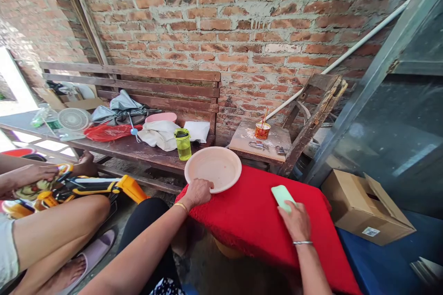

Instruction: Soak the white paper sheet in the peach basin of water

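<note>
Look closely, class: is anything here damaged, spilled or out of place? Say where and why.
The wooden chair by the brick wall looks damaged: its back post is rough and splintered. Whitish residue marks its seat, possibly a spill. The basin at the left hand shows no obvious damage.

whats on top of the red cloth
On or just above the red cloth, the right hand holds a pale green block. The left hand grips the pale basin at the cloth's left end. Whatever the basin covers cannot be seen.

Smooth plastic basin point(214, 168); matt cloth table cover point(249, 212); worn wooden bench point(159, 155); rough brick wall point(242, 32).
</note>
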`<act>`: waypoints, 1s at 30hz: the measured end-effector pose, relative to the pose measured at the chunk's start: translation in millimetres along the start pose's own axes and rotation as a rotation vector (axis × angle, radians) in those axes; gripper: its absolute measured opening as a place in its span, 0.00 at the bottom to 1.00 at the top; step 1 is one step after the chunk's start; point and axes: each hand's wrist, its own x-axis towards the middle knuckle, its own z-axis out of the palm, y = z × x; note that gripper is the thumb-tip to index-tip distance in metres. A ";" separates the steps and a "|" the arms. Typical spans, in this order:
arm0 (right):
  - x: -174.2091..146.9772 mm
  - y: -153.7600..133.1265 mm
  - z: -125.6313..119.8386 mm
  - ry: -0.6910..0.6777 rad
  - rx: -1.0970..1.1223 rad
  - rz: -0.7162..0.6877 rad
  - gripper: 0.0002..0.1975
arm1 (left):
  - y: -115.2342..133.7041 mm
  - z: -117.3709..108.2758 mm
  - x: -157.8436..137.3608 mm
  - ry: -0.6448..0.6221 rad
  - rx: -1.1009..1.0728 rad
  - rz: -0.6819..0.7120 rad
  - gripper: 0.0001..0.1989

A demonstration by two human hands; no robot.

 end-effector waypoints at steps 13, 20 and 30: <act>-16.3 91.0 -32.8 0.206 0.075 0.574 0.36 | -0.6 1.5 2.3 -0.010 -0.014 -0.008 0.16; -44.2 -63.2 11.4 0.001 0.424 -0.233 0.15 | 0.1 1.7 1.8 0.003 0.000 -0.012 0.16; -18.7 -89.6 24.1 -0.070 0.307 -0.344 0.10 | 0.8 0.4 0.6 0.017 -0.014 -0.009 0.17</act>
